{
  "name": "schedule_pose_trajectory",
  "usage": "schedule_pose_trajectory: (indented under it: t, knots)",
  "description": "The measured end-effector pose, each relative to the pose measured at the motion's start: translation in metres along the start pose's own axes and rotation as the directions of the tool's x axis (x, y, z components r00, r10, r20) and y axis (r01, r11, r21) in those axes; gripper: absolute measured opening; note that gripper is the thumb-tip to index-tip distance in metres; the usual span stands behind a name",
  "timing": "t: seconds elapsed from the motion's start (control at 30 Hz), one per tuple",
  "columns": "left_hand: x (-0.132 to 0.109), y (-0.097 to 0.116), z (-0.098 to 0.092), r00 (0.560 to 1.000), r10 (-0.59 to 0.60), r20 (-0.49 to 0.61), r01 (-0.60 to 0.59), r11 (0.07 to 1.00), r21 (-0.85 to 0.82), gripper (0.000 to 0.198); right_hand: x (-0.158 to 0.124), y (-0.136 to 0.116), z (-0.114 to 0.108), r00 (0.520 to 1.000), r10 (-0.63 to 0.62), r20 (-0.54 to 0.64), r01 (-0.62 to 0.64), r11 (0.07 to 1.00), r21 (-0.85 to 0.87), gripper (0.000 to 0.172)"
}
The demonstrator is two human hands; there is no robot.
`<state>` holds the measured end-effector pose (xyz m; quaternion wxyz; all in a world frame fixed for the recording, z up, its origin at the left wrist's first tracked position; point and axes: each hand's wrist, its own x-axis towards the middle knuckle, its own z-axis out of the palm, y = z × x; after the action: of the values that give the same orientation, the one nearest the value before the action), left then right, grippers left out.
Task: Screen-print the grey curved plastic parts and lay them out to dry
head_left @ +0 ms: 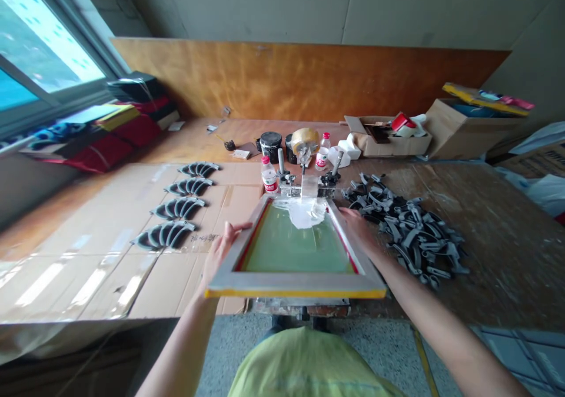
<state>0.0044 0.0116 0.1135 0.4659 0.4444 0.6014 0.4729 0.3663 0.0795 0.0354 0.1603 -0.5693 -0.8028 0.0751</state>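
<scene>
On the surface (498, 255), four rows of curved parts (180, 207) left of the screen frame (295, 281) look finished; the heap (417, 232) right of it seems unarranged. Left hand (223, 247) and right hand (355, 226) hold the frame's opposite sides.

Just the one screen frame (291, 280), with two hands on it: one left hand (219, 248), one right hand (357, 226). Left of the frame I get four rows of dark curved parts (179, 208). Right of it, one big pile of loose parts (408, 232), way too jumbled to count. Behind it: two red-capped bottles (269, 176), two black tubs (271, 145), one tape roll (305, 137).
</scene>
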Motion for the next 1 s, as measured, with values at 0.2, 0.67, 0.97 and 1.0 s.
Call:
schedule_pose_trajectory:
  t: [0.2, 0.67, 0.97, 1.0]
  knots:
    - [-0.017, -0.092, 0.006, 0.97, -0.233, 0.069, 0.231, 0.972, 0.037, 0.09, 0.072, -0.024, -0.018, 0.983, -0.121, -0.134, 0.118, 0.993, -0.03, 0.049]
    - [-0.011, -0.123, 0.012, 0.959, -0.276, 0.065, 0.275, 0.961, 0.014, 0.086, 0.03, -0.062, -0.004, 0.858, -0.418, 0.299, 0.445, 0.895, -0.027, 0.024]
    - [-0.014, -0.118, 0.013, 0.968, -0.252, 0.017, 0.251, 0.968, 0.027, 0.084, 0.033, -0.064, 0.006, 0.913, -0.372, 0.167, 0.384, 0.922, -0.049, 0.025]
    - [-0.014, -0.118, 0.013, 0.968, -0.251, 0.016, 0.251, 0.968, 0.03, 0.084, 0.026, -0.065, 0.013, 0.917, -0.376, 0.133, 0.386, 0.921, -0.052, 0.027]
